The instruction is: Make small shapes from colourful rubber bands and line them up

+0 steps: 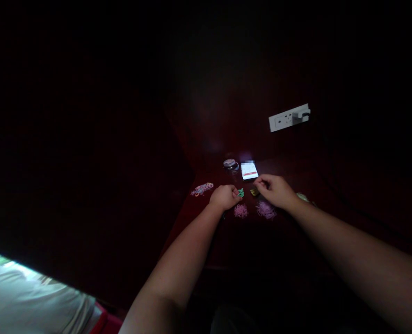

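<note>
My left hand is closed, its fingertips pinched together at the edge of a small green heap of what look like little rubber bands. Whatever lies between those fingers is too small to make out. Beside a little yellow heap, my right hand is held with thumb and fingers together just above the table; what it pinches, if anything, is hidden. Nearer to me lie a pink heap and a purple heap of similar thin bands. A mixed-colour pile is left of my left hand.
Behind the hands, a lit phone lies on the dark red table next to a small round container. A pale item is partly hidden by my right forearm. A plug sits in the wall socket. Pale fabric shows lower left.
</note>
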